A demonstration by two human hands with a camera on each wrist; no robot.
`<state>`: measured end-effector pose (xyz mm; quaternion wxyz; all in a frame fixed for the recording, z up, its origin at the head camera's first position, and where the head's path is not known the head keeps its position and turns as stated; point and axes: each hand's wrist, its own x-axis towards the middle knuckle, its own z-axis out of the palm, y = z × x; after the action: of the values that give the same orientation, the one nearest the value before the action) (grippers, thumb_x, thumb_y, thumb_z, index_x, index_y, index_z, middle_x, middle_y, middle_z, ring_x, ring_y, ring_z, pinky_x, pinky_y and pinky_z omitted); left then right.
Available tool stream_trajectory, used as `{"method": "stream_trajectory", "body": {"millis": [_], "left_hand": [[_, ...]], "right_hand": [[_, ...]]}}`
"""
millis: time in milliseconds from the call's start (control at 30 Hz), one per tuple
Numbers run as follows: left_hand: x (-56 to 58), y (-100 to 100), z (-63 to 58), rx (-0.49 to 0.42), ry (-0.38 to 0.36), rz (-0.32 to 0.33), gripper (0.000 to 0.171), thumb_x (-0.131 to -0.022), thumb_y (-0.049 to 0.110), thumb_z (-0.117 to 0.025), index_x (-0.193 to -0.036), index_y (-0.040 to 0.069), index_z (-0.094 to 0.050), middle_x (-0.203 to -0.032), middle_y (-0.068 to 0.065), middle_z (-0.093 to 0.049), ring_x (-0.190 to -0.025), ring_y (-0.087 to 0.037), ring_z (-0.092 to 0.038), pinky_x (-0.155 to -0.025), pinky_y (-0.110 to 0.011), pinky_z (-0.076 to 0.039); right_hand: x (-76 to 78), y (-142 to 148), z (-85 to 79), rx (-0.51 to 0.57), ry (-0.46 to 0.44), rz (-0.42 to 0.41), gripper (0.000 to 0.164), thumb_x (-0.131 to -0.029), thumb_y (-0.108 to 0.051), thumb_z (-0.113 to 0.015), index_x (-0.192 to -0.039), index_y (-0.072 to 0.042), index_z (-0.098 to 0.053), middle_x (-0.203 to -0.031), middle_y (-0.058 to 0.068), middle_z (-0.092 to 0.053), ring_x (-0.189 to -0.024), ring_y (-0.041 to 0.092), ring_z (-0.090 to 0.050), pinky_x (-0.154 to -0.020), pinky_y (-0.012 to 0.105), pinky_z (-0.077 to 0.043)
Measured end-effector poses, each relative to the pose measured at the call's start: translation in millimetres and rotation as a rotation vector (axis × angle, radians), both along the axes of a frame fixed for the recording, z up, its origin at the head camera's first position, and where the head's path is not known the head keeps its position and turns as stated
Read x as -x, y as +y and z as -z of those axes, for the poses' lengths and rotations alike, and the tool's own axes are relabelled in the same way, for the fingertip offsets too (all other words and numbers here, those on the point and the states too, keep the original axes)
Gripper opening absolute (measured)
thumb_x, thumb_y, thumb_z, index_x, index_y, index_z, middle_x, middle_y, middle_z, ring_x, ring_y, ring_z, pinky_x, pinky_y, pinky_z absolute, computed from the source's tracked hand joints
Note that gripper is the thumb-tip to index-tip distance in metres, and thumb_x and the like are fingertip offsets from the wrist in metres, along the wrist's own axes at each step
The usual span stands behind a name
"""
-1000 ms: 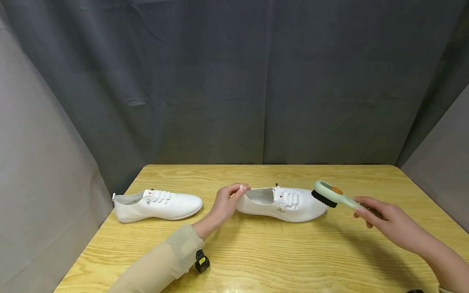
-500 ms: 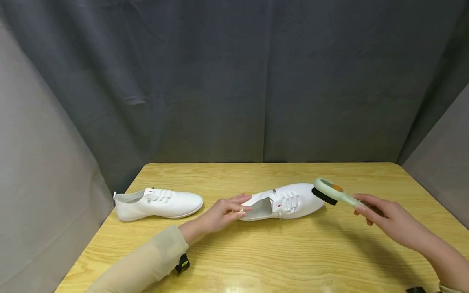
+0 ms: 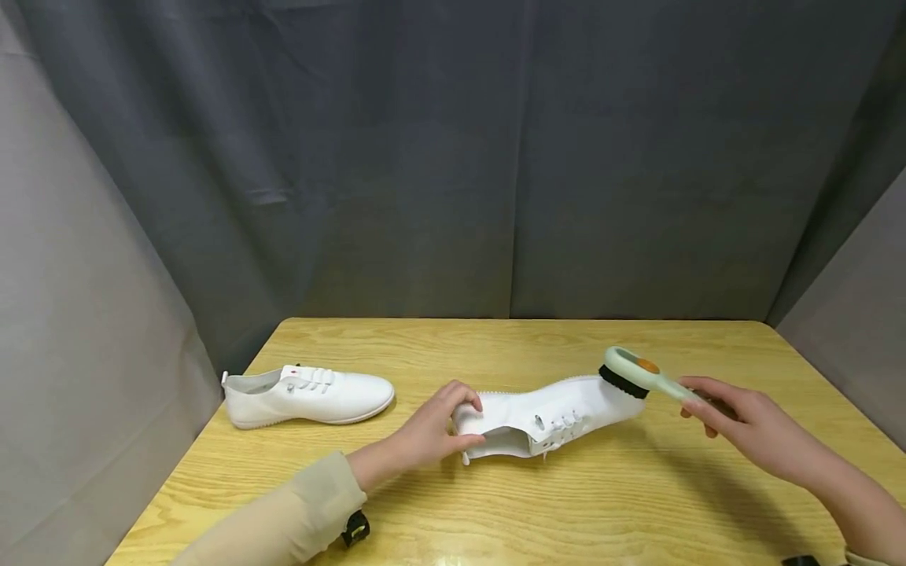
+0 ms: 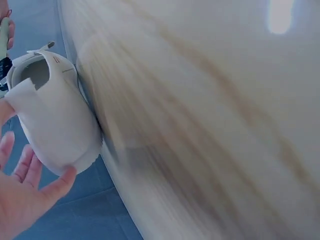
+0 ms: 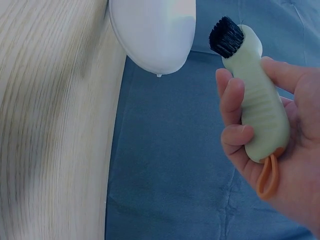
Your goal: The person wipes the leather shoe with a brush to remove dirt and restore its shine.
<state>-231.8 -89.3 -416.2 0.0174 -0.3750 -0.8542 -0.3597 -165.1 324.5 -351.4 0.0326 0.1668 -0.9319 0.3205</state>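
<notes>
From my station, through the head view, I had the left hand (image 3: 423, 431) at the heel of a white, low-cut, smooth-looking lace-up shoe (image 3: 515, 408), the heel pinched between curled fingers and thumb. The shoe extended to the right of that hand, rolled onto its side, its opening facing the person and its sole edge turned to the far side. Its toe pointed away from the left hand, toward the right hand (image 3: 752, 428), so the shoe lay between the two. I could not tell whether it rested on the yellow wood-grain table (image 3: 552, 515).

The right hand was wrapped around the handle of a pale green brush with black bristles, an orange button and an orange hanging loop (image 3: 632, 373). In my head view the bristles overlapped the toe; in the right wrist view I saw a gap between bristles and toe, the shoe standing well clear of the right hand's fingers.

A matching white shoe (image 3: 311, 398) stood upright on the table, left of the left hand and apart from it.
</notes>
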Motion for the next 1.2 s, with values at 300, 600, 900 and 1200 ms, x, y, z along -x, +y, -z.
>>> {"method": "stream_trajectory", "body": {"millis": [300, 600, 900, 1200], "left_hand": [[-1.9, -2, 1.1, 0.156, -0.096, -0.035, 0.066, -0.083, 0.022, -0.079, -0.137, 0.018, -0.042, -0.140, 0.000, -0.047, -0.129, -0.020, -0.042, -0.104, -0.041, -0.036], [-2.7, -3, 1.9, 0.275, -0.116, -0.056, 0.086, -0.082, 0.026, -0.080, -0.148, 0.008, -0.028, -0.142, -0.010, -0.043, -0.126, -0.022, -0.045, -0.099, -0.037, -0.041], [0.1, -4, 9.4, 0.331, -0.129, -0.067, 0.093, -0.075, 0.025, -0.082, -0.148, 0.011, -0.026, -0.132, -0.008, -0.048, -0.113, -0.018, -0.050, -0.090, -0.033, -0.044], [0.0, 0, -0.5, 0.263, -0.155, -0.156, 0.093, -0.074, 0.022, -0.079, -0.148, 0.002, -0.027, -0.136, -0.014, -0.048, -0.109, -0.020, -0.055, -0.089, -0.035, -0.046]], "right_hand": [[-0.4, 0, 2.5, 0.001, -0.004, 0.010, 0.034, -0.104, -0.018, -0.047, -0.133, 0.001, -0.051, -0.091, -0.003, -0.060, -0.068, 0.011, -0.049, -0.053, 0.029, -0.037], [0.3, 0, 3.6, 0.009, 0.002, 0.008, 0.034, -0.104, -0.017, -0.047, -0.133, 0.001, -0.051, -0.090, -0.003, -0.061, -0.067, 0.011, -0.049, -0.052, 0.029, -0.037], [0.8, 0, 4.5, 0.005, -0.014, 0.014, 0.035, -0.104, -0.018, -0.047, -0.133, 0.002, -0.051, -0.090, -0.002, -0.061, -0.067, 0.011, -0.049, -0.052, 0.029, -0.037], [2.2, 0, 4.8, 0.010, 0.002, 0.004, 0.034, -0.104, -0.017, -0.048, -0.133, 0.001, -0.051, -0.091, -0.004, -0.061, -0.069, 0.010, -0.049, -0.052, 0.029, -0.036]]}}
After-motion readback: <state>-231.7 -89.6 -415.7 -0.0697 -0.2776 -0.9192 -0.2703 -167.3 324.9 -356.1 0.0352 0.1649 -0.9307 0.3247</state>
